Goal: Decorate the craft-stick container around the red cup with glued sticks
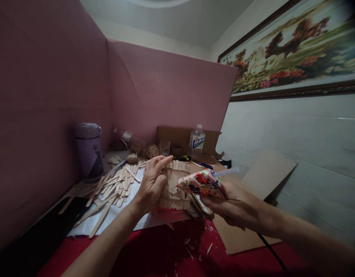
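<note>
In my right hand [233, 204] is a flower-patterned hot glue gun [199, 182], with a translucent glue stick poking out of its back end and a small red light glowing on it. Its tip points left, over a piece made of wooden craft sticks [176, 181] laid side by side, with whitish glue lines across it. My left hand [154, 179] holds the left side of this piece, thumb and fingers against it; part of the grip is hidden. Loose craft sticks [124, 184] lie in a heap left of my left hand, on white paper [137, 219].
A purple flask [89, 154] stands at the left. Behind are a ball of twine [153, 151], a clear bottle [197, 140] and a cardboard sheet [171, 134]. More cardboard [241, 234] lies at the right, near a black cord [271, 250]. Scraps dot the red tablecloth [154, 250].
</note>
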